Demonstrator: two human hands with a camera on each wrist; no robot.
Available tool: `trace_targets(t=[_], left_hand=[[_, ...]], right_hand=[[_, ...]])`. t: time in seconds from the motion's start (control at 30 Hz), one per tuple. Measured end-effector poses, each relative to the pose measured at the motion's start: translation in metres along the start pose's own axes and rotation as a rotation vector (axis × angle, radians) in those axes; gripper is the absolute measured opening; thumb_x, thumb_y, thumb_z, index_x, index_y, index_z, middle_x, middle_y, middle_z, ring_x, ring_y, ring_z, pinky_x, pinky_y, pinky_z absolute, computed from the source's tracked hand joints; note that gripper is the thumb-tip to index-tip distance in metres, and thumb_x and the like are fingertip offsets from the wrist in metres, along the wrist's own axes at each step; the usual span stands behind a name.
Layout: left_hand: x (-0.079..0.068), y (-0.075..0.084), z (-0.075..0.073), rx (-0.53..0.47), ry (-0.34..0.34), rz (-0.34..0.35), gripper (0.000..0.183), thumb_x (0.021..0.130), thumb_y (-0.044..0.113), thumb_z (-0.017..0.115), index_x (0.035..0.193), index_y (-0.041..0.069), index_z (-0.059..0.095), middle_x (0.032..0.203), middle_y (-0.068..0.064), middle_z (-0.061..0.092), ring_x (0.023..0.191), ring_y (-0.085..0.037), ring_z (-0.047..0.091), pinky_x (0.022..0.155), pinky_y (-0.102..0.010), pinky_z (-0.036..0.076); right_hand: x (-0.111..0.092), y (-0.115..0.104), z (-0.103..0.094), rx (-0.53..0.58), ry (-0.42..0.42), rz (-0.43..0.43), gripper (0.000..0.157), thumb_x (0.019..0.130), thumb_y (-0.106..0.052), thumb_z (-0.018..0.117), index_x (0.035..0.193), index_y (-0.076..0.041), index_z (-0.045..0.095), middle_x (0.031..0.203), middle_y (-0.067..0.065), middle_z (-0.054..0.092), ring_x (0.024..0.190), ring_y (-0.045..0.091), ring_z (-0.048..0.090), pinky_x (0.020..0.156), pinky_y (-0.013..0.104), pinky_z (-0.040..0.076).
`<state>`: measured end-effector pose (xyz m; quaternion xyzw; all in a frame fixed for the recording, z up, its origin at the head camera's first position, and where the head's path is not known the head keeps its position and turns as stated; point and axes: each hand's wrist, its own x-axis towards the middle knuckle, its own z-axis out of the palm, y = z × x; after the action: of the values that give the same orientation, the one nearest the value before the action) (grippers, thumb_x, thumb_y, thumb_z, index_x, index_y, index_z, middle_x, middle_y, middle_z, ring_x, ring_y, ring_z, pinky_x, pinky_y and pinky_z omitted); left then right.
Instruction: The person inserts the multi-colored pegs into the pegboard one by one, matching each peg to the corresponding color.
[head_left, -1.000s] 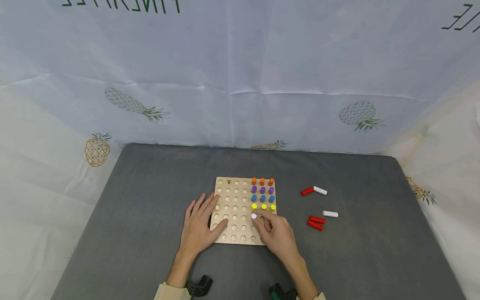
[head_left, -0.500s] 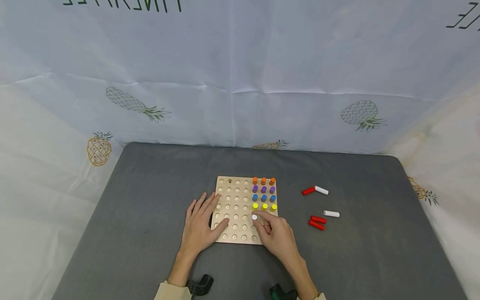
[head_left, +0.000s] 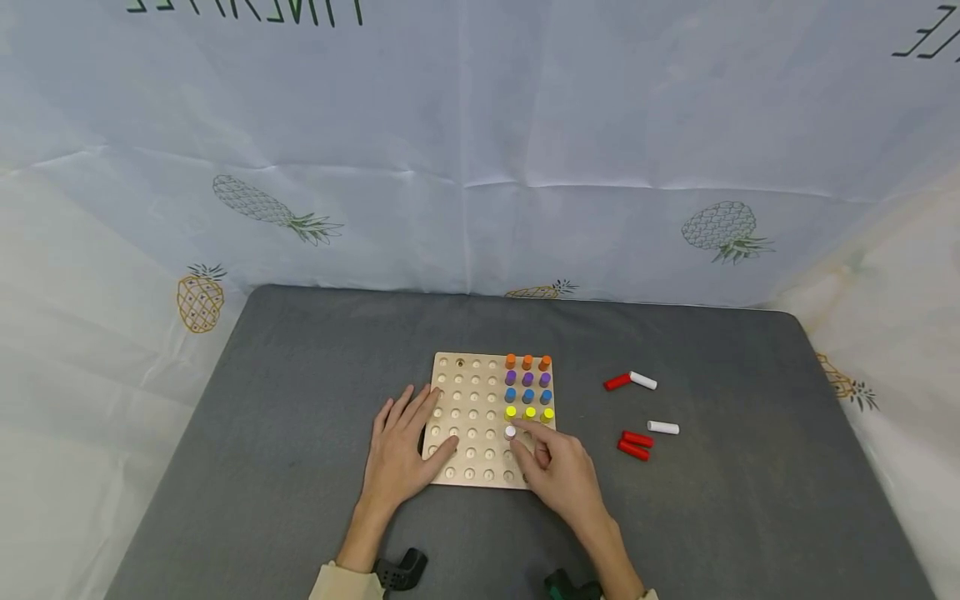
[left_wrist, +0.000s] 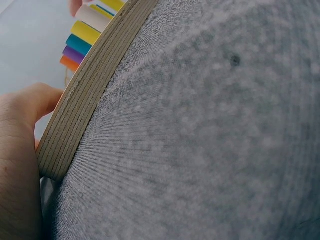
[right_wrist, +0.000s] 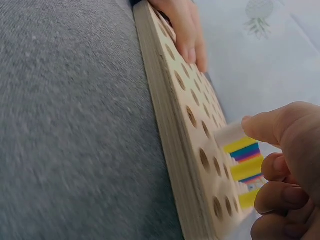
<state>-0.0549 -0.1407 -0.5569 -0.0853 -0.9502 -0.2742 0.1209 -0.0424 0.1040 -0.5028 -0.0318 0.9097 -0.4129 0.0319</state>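
Observation:
A wooden peg board point(head_left: 465, 417) lies on the table, with rows of orange, purple, blue and yellow pegs at its right side. A white peg point(head_left: 510, 432) stands upright in the row in front of the yellow pegs point(head_left: 529, 413). The thumb and index finger of my right hand point(head_left: 558, 467) are at its top, one on each side; the other fingers are curled in. In the right wrist view a fingertip overlaps the top end of the white peg point(right_wrist: 229, 134). My left hand point(head_left: 397, 458) rests with spread fingers on the board's left edge.
To the right of the board lie loose pegs: a red peg point(head_left: 617, 382) touching a white peg point(head_left: 642, 381), and two red ones point(head_left: 633, 450) beside another white one point(head_left: 663, 427). A pineapple-print cloth point(head_left: 465, 125) hangs behind the grey table point(head_left: 337, 350).
My right hand has shifted slightly to the right, its fingertips a little farther over on the white peg, which stays in place. The left hand has not moved.

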Motion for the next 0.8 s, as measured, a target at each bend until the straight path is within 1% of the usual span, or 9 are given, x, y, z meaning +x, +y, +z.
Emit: trace_targets(t=[0.13,0.27,0.37,0.5,0.63,0.8], left_hand=[[0.000,0.000,0.000,-0.003,0.003,0.004,0.075,0.086,0.051,0.071,0.151,0.018,0.052,0.154,-0.007,0.056,0.148,-0.035,0.044,0.125,-0.055,0.025],[0.000,0.000,0.000,-0.006,0.005,0.005,0.075,0.086,0.051,0.071,0.151,0.018,0.052,0.154,-0.007,0.056,0.148,-0.035,0.044,0.125,-0.055,0.025],[0.000,0.000,0.000,-0.008,0.009,0.008,0.075,0.086,0.050,0.072,0.151,0.018,0.052,0.153,-0.008,0.056,0.148,-0.035,0.045,0.125,-0.055,0.025],[0.000,0.000,0.000,-0.009,0.015,0.012,0.075,0.086,0.050,0.072,0.151,0.018,0.053,0.153,-0.007,0.056,0.148,-0.035,0.045,0.125,-0.055,0.025],[0.000,-0.001,0.001,-0.008,0.017,0.014,0.075,0.086,0.050,0.072,0.151,0.018,0.053,0.153,-0.007,0.056,0.148,-0.035,0.045,0.125,-0.055,0.025],[0.000,-0.001,0.001,-0.007,0.017,0.012,0.075,0.086,0.050,0.072,0.151,0.019,0.052,0.153,-0.007,0.056,0.148,-0.035,0.045,0.125,-0.055,0.025]], right_hand=[[0.000,0.006,-0.010,-0.013,0.035,-0.011,0.024,0.091,-0.020,0.078,0.115,-0.021,0.078,0.053,-0.011,0.032,0.044,-0.001,0.027,0.044,0.016,0.019],[0.000,0.015,-0.023,-0.038,0.097,-0.048,0.021,0.090,-0.017,0.079,0.111,-0.016,0.079,0.054,-0.012,0.030,0.044,-0.001,0.026,0.044,0.016,0.020],[0.000,0.024,-0.034,-0.059,0.137,-0.068,0.020,0.090,-0.015,0.078,0.110,-0.014,0.079,0.053,-0.012,0.029,0.043,-0.001,0.025,0.042,0.017,0.022],[0.000,0.037,-0.049,-0.083,0.182,-0.069,0.020,0.091,-0.013,0.077,0.111,-0.012,0.078,0.053,-0.010,0.029,0.042,-0.001,0.023,0.042,0.018,0.023],[-0.002,0.050,-0.063,-0.119,0.240,-0.076,0.018,0.091,-0.011,0.076,0.109,-0.011,0.079,0.053,-0.009,0.030,0.044,-0.003,0.022,0.043,0.018,0.023],[-0.004,0.067,-0.081,-0.136,0.293,-0.103,0.016,0.091,-0.008,0.076,0.107,-0.010,0.079,0.054,-0.008,0.031,0.046,-0.005,0.018,0.040,0.018,0.021]])
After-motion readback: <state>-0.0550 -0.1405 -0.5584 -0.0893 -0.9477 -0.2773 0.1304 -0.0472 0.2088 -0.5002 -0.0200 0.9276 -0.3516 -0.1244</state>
